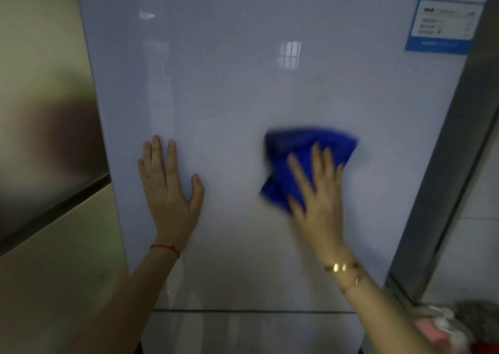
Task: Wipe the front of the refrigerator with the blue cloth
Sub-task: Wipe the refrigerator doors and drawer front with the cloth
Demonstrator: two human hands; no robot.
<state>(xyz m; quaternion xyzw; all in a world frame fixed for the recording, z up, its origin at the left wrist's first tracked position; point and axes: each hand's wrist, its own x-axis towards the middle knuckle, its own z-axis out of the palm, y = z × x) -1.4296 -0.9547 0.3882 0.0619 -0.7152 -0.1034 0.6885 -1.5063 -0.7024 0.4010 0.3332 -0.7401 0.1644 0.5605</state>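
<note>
Blue cloth [302,159] | crumpled, long axis diagonal | right hand [318,191] flat pressing it on refrigerator [243,83] | left hand [170,186] open-palmed

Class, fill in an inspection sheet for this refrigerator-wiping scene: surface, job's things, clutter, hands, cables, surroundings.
Surface: glossy pale refrigerator door, reflections visible; seam near its bottom.
Job's things: blue cloth, blurred, pressed against the door.
Clutter: blurred pink and grey items at lower right, unidentifiable.
Hands: right hand flat on the cloth; left hand open, flat on the bare door.
Cables: nothing seen.
Surroundings: energy label at top right; beige cabinet at left.
</note>
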